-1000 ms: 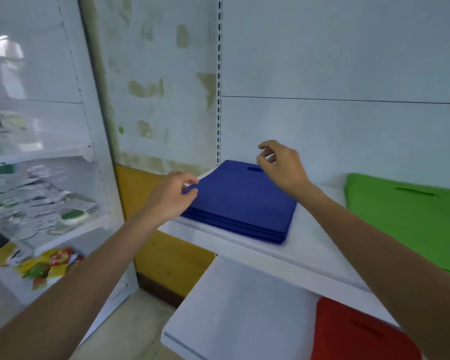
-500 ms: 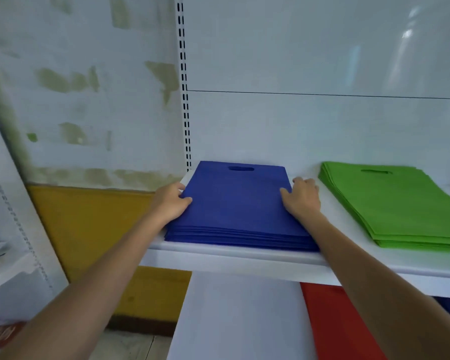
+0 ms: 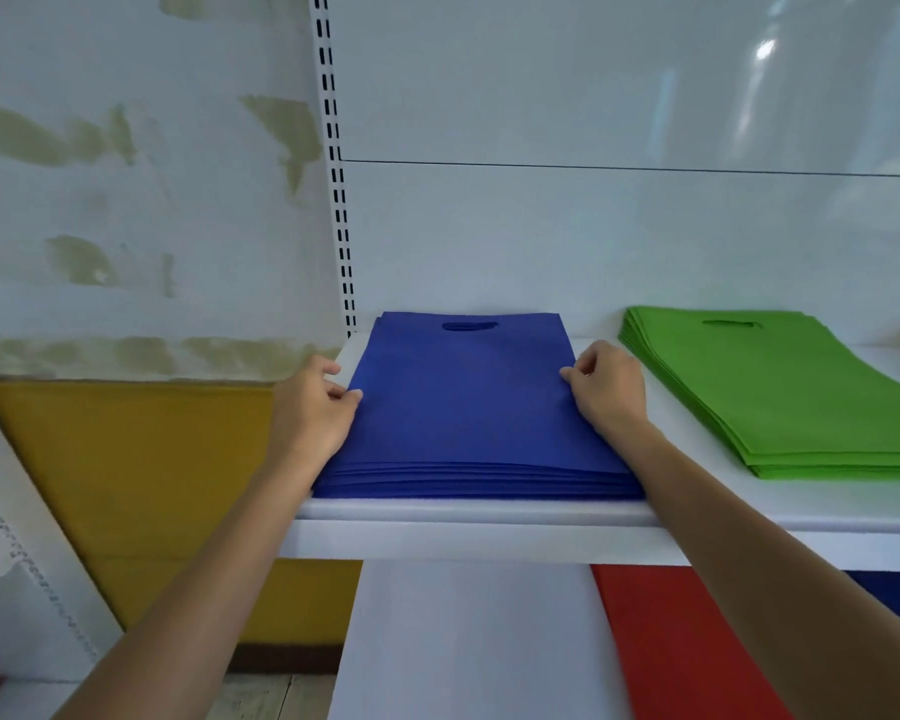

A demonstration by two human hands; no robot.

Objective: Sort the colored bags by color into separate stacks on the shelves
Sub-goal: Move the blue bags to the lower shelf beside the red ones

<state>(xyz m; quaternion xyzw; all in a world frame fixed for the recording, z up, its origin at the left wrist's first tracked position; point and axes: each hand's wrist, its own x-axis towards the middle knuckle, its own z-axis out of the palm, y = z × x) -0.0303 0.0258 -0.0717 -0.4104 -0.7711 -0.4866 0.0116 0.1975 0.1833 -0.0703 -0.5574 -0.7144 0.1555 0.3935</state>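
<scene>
Far left of the blue stack (image 3: 468, 407) there's a yellow wall panel (image 3: 126, 485) under patchy white paint. Then comes the slotted upright (image 3: 336, 163), rising right behind the stack's back left corner. The left hand (image 3: 313, 407) sits at the stack's left edge, grip narrow, fingers curled against the side and thumb tip on the top bag. The stack itself lies flat at the left end of the white shelf (image 3: 489, 511), handle cutouts toward the back wall. Its front edge is almost flush with the shelf lip, so hardly any room in front. The right hand (image 3: 606, 392) mirrors the left at the stack's right edge, grip narrow too, pinching that edge. Right of the stack there's a strip of bare shelf, then the green stack (image 3: 780, 392), close but apart. Below the blue stack is a lower shelf (image 3: 463, 641), with red bags (image 3: 671, 641) down to the right, partly hidden by the right forearm.
</scene>
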